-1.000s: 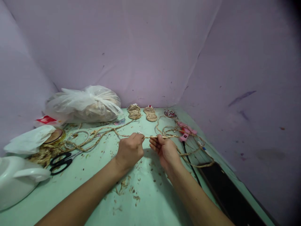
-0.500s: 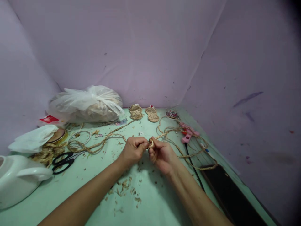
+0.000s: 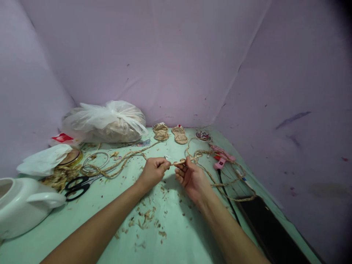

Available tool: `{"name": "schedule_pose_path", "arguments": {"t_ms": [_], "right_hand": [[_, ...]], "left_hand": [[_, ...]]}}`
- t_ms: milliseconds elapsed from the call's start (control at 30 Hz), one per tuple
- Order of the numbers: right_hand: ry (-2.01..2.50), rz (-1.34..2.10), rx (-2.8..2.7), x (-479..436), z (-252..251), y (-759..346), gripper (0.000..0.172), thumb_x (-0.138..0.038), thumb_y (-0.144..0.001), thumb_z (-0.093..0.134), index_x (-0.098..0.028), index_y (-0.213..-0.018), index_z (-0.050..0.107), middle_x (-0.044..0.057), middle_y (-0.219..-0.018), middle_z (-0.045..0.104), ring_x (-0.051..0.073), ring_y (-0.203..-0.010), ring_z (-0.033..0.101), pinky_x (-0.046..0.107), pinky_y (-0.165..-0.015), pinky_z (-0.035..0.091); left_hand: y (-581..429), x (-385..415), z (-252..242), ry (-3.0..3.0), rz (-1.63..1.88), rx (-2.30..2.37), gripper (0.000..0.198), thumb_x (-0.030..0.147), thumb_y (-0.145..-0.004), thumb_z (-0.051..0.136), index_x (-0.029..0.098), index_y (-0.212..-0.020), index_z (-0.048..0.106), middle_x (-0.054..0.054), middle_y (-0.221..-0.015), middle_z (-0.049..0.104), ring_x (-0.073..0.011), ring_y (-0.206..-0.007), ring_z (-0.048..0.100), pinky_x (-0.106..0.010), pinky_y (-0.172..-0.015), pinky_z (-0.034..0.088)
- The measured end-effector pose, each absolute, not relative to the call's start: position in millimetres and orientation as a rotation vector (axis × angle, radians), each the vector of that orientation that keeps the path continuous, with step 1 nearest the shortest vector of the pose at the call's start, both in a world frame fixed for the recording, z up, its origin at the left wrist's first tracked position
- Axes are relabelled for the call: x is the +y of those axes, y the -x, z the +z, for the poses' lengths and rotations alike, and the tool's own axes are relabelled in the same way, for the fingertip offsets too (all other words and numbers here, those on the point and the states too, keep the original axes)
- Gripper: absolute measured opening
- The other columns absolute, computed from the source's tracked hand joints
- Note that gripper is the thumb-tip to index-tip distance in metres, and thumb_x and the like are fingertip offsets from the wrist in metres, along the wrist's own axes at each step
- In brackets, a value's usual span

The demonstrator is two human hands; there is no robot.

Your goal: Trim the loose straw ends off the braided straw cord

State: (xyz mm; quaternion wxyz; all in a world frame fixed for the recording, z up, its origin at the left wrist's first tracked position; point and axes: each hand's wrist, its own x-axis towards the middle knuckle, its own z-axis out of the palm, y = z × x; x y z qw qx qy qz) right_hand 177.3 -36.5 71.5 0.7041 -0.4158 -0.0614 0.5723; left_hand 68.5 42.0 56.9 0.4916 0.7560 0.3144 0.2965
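Note:
A straw-coloured braided cord (image 3: 177,162) spans the short gap between my hands, just above the green cloth. My left hand (image 3: 154,171) is closed on it, with thumb and forefinger pinched at the cord. On the other side my right hand (image 3: 194,180) pinches the cord between thumb and fingertips, its lower fingers loosely curled. The cord trails off to both sides: one loose length (image 3: 121,163) lies to the left, and loops (image 3: 244,199) spread to the right. Beyond the hands lie two small woven sole-shaped pieces, the left one (image 3: 161,132) and the right one (image 3: 180,135).
Left are black-handled scissors (image 3: 78,189), a white jug (image 3: 24,207), a tape roll (image 3: 73,157) and a stuffed plastic bag (image 3: 110,123). Right are a pink glue gun (image 3: 221,161), its black cable, a dish of beads (image 3: 202,136) and a long black object (image 3: 271,227). Fibre scraps (image 3: 148,218) litter the cloth.
My hands have drawn slightly apart, so a straight stretch of cord shows where a small bent loop was. The right fingers have loosened. The view has shifted a little.

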Motion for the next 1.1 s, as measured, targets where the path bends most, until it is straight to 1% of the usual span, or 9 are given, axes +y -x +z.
{"name": "schedule_pose_path", "arguments": {"t_ms": [67,133,233,333,433,600,800,1000,1100], "right_hand": [[0.991,1.199,-0.278,-36,66,-174,0.019,-0.029,-0.064,0.069,-0.016,-0.076,0.062,0.001,-0.068,0.067,0.012,-0.059,0.062,0.020,-0.051,0.050],[1.132,1.069,-0.444,-36,60,-173,0.022,-0.026,-0.058,0.072,-0.015,-0.075,0.064,0.002,-0.070,0.067,0.013,-0.064,0.062,0.021,-0.054,0.049],[1.275,0.874,-0.577,-35,56,-176,0.018,-0.029,-0.059,0.071,-0.012,-0.061,0.064,0.002,-0.061,0.065,0.012,-0.059,0.059,0.020,-0.054,0.048],[1.250,0.826,-0.474,-33,56,-182,0.021,-0.031,-0.056,0.071,-0.012,-0.058,0.061,0.000,-0.055,0.063,0.010,-0.052,0.058,0.021,-0.051,0.048],[1.215,0.830,-0.362,-33,57,-185,0.024,-0.030,-0.053,0.073,-0.012,-0.058,0.059,0.000,-0.052,0.061,0.010,-0.050,0.058,0.020,-0.047,0.047],[1.150,0.860,-0.297,-32,58,-182,0.024,-0.026,-0.052,0.076,-0.012,-0.061,0.060,-0.001,-0.053,0.062,0.008,-0.048,0.058,0.017,-0.046,0.048],[0.990,1.131,-0.107,-37,76,-177,0.004,-0.012,-0.069,0.063,-0.012,-0.068,0.059,-0.001,-0.052,0.062,0.005,-0.039,0.053,0.012,-0.037,0.045],[0.782,1.544,0.105,-39,76,-172,0.024,-0.007,-0.083,0.041,-0.011,-0.064,0.056,-0.003,-0.045,0.054,-0.002,-0.024,0.032,0.006,-0.023,0.024],[0.857,1.442,-0.009,-36,67,-174,0.019,-0.011,-0.083,0.044,-0.012,-0.069,0.057,-0.002,-0.050,0.058,0.002,-0.030,0.044,0.009,-0.029,0.036]], "left_hand": [[-70,42,61,-1.767,0.679,0.783,0.029,0.036,-0.072,0.047,0.014,-0.052,0.048,0.006,-0.041,0.035,-0.0058,-0.041,0.029,-0.020,-0.041,0.023],[-70,43,65,-1.739,0.608,0.769,0.031,0.038,-0.070,0.049,0.014,-0.049,0.046,0.006,-0.040,0.033,-0.0052,-0.040,0.027,-0.020,-0.040,0.022],[-70,46,70,-1.731,0.431,0.714,0.029,0.036,-0.067,0.052,0.014,-0.050,0.046,0.006,-0.041,0.036,-0.0046,-0.038,0.028,-0.020,-0.040,0.022],[-68,51,69,-1.723,0.337,0.702,0.018,0.027,-0.061,0.058,0.013,-0.072,0.056,0.007,-0.045,0.043,-0.0051,-0.039,0.032,-0.019,-0.041,0.024],[-67,53,68,-1.777,0.469,0.793,0.025,0.022,-0.059,0.059,0.014,-0.083,0.055,0.007,-0.047,0.047,-0.0061,-0.041,0.036,-0.019,-0.042,0.026],[-64,46,74,-2.023,0.733,0.907,0.014,0.027,-0.069,0.050,0.016,-0.068,0.058,0.002,-0.056,0.054,-0.0095,-0.052,0.044,-0.021,-0.051,0.032],[-62,48,80,-1.981,0.473,0.828,0.019,0.028,-0.063,0.048,0.015,-0.049,0.051,0.005,-0.042,0.036,-0.0075,-0.044,0.031,-0.022,-0.046,0.023],[-65,46,68,-1.738,0.450,0.637,0.025,0.037,-0.060,0.048,0.015,-0.049,0.046,0.006,-0.040,0.031,-0.0063,-0.041,0.026,-0.021,-0.042,0.020],[-68,46,63,-1.831,0.546,0.752,0.024,0.033,-0.061,0.047,0.014,-0.047,0.043,0.005,-0.044,0.031,-0.0064,-0.046,0.027,-0.021,-0.045,0.022]]}}
